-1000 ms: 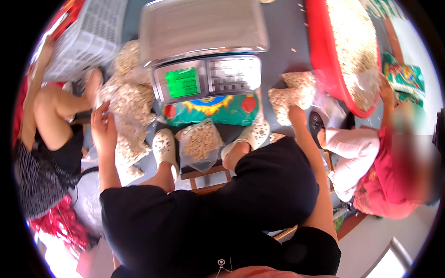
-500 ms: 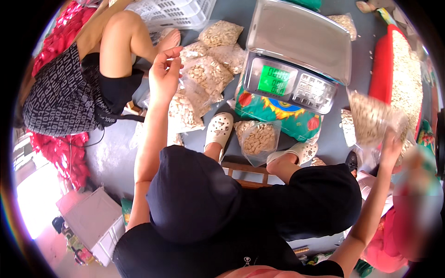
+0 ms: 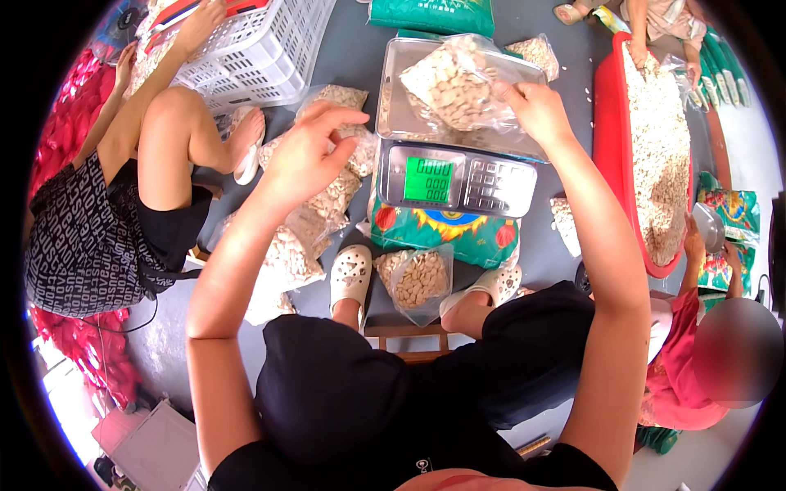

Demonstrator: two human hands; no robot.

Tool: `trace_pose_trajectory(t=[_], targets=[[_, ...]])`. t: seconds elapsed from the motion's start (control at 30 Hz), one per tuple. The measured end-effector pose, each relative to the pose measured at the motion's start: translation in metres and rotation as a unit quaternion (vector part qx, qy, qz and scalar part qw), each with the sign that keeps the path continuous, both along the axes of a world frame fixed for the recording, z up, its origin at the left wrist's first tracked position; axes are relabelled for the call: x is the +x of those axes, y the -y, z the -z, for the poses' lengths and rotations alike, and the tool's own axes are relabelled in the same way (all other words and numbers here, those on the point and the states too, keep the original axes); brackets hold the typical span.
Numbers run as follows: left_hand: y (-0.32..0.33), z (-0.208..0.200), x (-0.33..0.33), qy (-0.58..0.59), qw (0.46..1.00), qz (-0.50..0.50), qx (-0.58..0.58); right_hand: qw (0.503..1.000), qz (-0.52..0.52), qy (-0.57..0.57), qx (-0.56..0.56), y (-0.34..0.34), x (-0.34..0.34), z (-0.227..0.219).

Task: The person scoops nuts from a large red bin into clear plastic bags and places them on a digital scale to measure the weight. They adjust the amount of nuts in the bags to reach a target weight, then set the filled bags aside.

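My right hand (image 3: 536, 114) grips the gathered neck of a clear plastic bag of pale flat seeds (image 3: 453, 82). The bag is over the steel pan of a digital scale (image 3: 458, 178); I cannot tell whether it touches the pan. The scale's green display is lit. My left hand (image 3: 315, 151) hovers to the left of the scale with fingers apart and nothing in them. Below it, several filled seed bags (image 3: 332, 200) lie in a pile on the floor. Another seed bag (image 3: 417, 278) stands between my feet, in front of the scale.
Under the scale lies a green printed sack (image 3: 446, 237). At right, a long red tub (image 3: 610, 147) holds loose seeds, with co-workers' hands at it. A white plastic crate (image 3: 282, 61) stands far left beside a seated co-worker. More seed bags (image 3: 536, 56) lie around the scale.
My right hand has carried the seed bag from the right side, near the tub, to above the scale pan. My left hand has shifted toward the scale. The view has turned slightly right.
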State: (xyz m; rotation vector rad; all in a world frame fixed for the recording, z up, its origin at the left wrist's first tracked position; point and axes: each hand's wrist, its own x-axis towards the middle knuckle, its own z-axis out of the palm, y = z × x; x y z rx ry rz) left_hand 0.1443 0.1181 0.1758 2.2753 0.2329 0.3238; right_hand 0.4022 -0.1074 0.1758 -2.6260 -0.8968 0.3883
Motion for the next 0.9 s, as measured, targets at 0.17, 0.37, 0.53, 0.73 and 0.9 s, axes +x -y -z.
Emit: trace_pose_trajectory(t=[0.17,0.37,0.53,0.73,0.9], targets=[[0.005,-0.026,0.06,-0.014,0.984,0.048,0.171,0.998,0.0,-0.026,0.053,0.009,0.004,-0.006],[0.054,-0.034,0.167,-0.239,0.954,-0.058,0.17,0.964,0.023,0.138,-0.225,-0.026,-0.025,-0.024],[0.043,0.011,0.199,-0.161,0.98,-0.105,0.055,0.978,0.032,0.124,-0.162,-0.024,-0.005,-0.02],[0.008,0.009,0.165,-0.016,0.996,-0.062,-0.056,0.992,0.054,0.013,-0.109,0.012,0.04,-0.045],[0.013,0.008,0.15,-0.017,0.997,-0.003,-0.074,0.955,-0.002,0.286,-0.074,0.007,-0.01,-0.07]])
